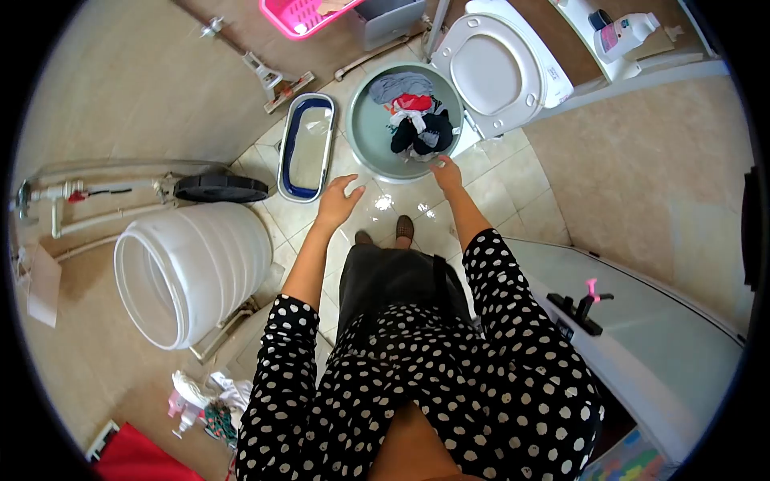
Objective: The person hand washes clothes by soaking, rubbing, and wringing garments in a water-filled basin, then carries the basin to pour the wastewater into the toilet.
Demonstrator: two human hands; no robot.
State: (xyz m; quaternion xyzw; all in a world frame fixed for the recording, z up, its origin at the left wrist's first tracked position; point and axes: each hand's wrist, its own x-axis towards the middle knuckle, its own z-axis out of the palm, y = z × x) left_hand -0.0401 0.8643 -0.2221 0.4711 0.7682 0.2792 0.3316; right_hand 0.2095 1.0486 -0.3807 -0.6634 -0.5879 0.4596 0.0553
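Observation:
A round grey-green basin stands on the tiled floor, with a small pile of clothes in grey, red, white and black inside it. My right hand is at the basin's near right rim; its fingers are partly spread and hold nothing. To the left, my left hand is in the air with thumb and fingers apart, empty, between the basin and a white and blue oblong tub. What looks like shallow water lies in the tub.
A white toilet adjoins the basin on the right. At the left are a large translucent barrel and a black lid. A pink basket and grey bin stand beyond. A door is at the right.

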